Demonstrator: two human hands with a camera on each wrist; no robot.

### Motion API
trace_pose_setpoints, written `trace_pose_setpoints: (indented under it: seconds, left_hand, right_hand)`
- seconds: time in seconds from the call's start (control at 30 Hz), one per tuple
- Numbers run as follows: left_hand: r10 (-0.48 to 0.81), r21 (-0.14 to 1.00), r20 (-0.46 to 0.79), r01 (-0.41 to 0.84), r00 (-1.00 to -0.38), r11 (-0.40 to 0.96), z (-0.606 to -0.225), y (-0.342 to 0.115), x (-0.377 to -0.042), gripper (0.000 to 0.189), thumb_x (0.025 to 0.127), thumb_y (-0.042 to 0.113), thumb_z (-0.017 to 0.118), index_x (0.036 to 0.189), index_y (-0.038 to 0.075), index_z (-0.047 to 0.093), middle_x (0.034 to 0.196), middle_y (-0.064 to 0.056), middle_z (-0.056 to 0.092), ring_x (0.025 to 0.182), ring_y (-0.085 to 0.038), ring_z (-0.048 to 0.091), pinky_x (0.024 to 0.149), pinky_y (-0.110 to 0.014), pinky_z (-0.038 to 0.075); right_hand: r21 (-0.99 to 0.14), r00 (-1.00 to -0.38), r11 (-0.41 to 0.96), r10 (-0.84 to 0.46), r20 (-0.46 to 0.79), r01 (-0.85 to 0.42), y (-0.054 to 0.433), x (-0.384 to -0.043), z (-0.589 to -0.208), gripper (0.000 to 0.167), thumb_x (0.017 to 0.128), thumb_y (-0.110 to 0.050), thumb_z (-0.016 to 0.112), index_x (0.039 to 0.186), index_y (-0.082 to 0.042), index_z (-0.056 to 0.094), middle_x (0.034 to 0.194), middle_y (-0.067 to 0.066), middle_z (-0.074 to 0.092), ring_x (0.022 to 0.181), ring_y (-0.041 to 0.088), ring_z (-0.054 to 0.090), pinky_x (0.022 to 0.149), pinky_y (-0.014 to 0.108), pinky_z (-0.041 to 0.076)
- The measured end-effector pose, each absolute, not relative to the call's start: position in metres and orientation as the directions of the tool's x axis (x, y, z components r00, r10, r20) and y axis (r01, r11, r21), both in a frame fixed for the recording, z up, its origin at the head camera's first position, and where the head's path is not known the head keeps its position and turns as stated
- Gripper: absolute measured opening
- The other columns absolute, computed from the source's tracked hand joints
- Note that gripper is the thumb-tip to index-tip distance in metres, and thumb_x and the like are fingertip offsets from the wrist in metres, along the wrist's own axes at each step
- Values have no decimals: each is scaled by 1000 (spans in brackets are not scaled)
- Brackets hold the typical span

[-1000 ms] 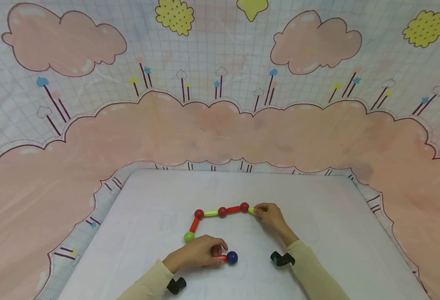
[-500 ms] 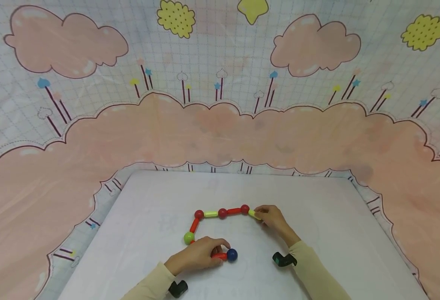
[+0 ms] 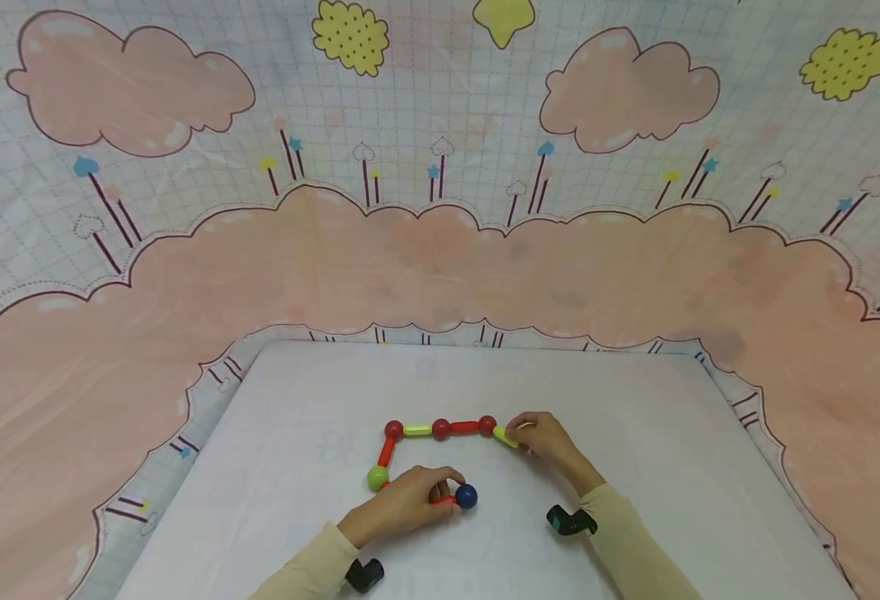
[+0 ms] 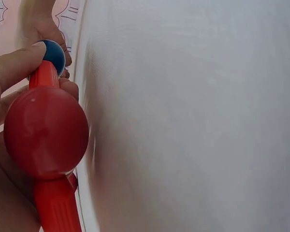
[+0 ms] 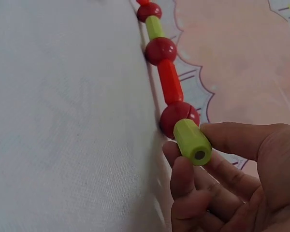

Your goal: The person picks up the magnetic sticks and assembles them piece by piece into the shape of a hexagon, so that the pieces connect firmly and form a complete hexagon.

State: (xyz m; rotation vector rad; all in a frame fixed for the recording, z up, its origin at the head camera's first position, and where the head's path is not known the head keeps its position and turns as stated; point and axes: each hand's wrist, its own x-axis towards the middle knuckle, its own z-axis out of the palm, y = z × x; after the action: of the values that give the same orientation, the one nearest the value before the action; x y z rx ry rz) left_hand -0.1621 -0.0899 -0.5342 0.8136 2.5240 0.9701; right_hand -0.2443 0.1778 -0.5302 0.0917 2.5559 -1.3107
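My left hand [image 3: 402, 504] grips a red rod [image 4: 44, 75] that joins a blue ball [image 3: 467, 497] to a large red ball [image 4: 46, 133]; the thumb tip touches the blue ball. Another red rod [image 4: 58, 205] runs on from that red ball. With thumb and fingers, my right hand [image 3: 552, 443] pinches a yellow-green magnetic rod [image 5: 191, 140], its bare magnet end facing the wrist camera. Its far end meets a red ball [image 3: 487, 426]. From there the chain continues leftward through a red rod [image 3: 464, 427], more red balls and rods, to a green ball [image 3: 377, 478]. My left hand hides part of the chain.
The pieces are over a white tabletop [image 3: 620, 400]. A cloth with pink clouds [image 3: 440, 267] surrounds the table's far and side edges. Black wrist devices [image 3: 571, 521] hang below both sleeves.
My left hand has moved slightly forward and right, bringing the blue ball forward. The yellow-green rod and the chain's right end have swung a little toward the near side.
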Motion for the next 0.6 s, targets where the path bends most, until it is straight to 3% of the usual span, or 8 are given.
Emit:
trace_pose_setpoints:
  seconds: [0.13, 0.33, 0.6]
  left_hand:
    - [613, 696, -77, 398, -787, 598, -535, -89, -162, 33, 91, 31, 69, 123, 25, 61, 83, 18, 63, 74, 3, 54, 72, -17, 46]
    - [611, 693, -63, 406, -789, 596, -532, -87, -162, 33, 91, 29, 69, 122, 23, 61, 82, 18, 62, 74, 4, 53, 72, -17, 46]
    - [586, 693, -34, 403, -810, 597, -533, -82, -163, 35, 90, 32, 71, 122, 20, 62, 80, 17, 61, 71, 3, 52, 69, -16, 45]
  right_hand:
    - [-805, -958, 568, -95, -272, 172, 177, -242, -528, 16, 87, -16, 72, 101, -8, 71, 86, 5, 68, 70, 16, 58, 60, 26, 47]
    - [-835, -938, 508, -132, -320, 214, 170, -237, -525, 22, 87, -15, 74, 106, -5, 68, 92, 8, 70, 63, 15, 64, 62, 27, 56]
    - [-825, -940, 523, -122, -319, 212, 165, -232, -527, 26, 86, -21, 74, 105, -7, 66, 82, 7, 67, 62, 16, 61, 58, 26, 51]
